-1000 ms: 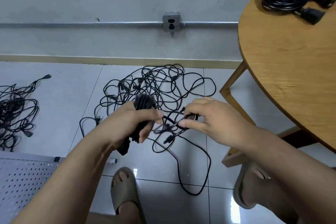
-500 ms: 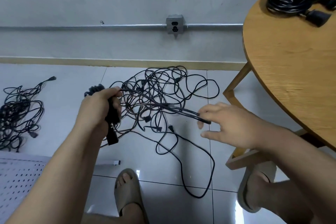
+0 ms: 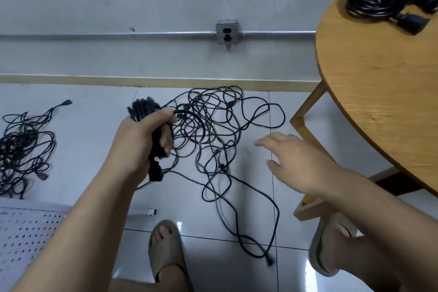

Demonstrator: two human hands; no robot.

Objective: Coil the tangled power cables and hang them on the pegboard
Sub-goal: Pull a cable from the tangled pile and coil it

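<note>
Now our right hand (image 3: 301, 163) has let go, fingers spread, empty. Our left hand (image 3: 139, 137) grips the part-wound coil (image 3: 142, 111); we judge another loop from the tangle (image 3: 206, 123) comes next.

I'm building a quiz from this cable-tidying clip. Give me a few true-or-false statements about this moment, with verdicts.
1. The left hand grips a coiled cable bundle. True.
2. The right hand pinches a cable. False: it is open, holding nothing.
3. A tangled cable pile lies on the floor tiles below the wall socket. True.
4. The round wooden table is bare. False: black cables lie on it.
</note>
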